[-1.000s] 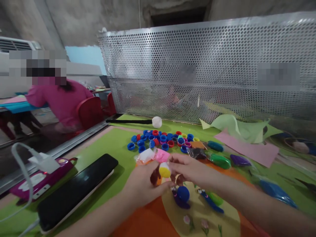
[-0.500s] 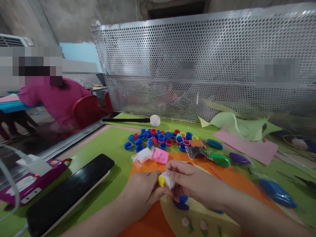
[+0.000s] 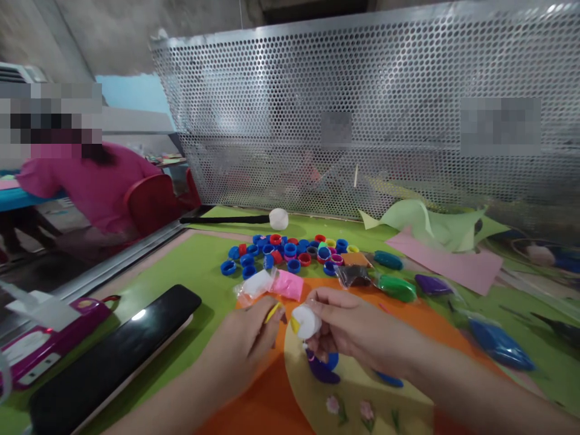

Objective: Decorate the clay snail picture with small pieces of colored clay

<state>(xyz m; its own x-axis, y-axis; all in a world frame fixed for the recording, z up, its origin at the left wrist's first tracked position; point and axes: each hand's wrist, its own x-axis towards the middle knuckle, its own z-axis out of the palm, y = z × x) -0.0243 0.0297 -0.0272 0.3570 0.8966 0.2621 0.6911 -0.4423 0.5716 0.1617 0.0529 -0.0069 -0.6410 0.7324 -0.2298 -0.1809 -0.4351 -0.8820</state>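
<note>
My left hand is pinched around a thin yellow piece, which looks like modelling clay. Just to the right, my right hand grips a white rounded lump with a yellow patch on its left side. A gap separates the two pieces. Below my right hand lies a pale yellow oval on orange sheet, bearing blue shapes and small pink flowers. Part of this picture is hidden by my right hand and forearm.
Blue, red and yellow bottle caps cluster beyond my hands. Clay packets, white, pink and green, lie nearby. A black phone-like slab and purple power strip sit left. A perforated metal panel borders the back.
My hands have moved apart, the left going slightly left with a yellow piece in its fingers. The white lump stays in my right hand. The view has shifted slightly.
</note>
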